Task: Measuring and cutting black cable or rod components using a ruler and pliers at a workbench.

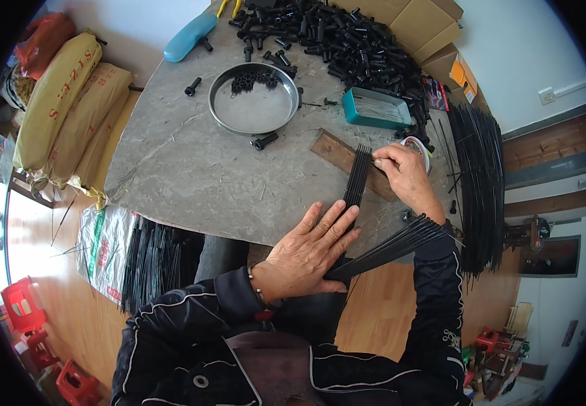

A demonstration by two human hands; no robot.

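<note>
My left hand (304,252) lies palm down with its fingers stretched out across a row of thin black rods (356,177) at the table's front edge. Its thumb sits by a second fanned bundle of black rods (401,241), which slants up toward my right sleeve. Beneath the tips of the first row is a brown wooden block (333,150) on the table. My right hand (404,172) is closed in a pinch beside those tips. What lies between its thumb and forefinger is too small to make out.
On the grey table (191,155) stand a round metal tray (252,118) of small black parts and a teal box (377,108) of thin needles. A heap of black bolt-like pieces (347,44) covers the back. Long black rods (479,183) stand at the right edge.
</note>
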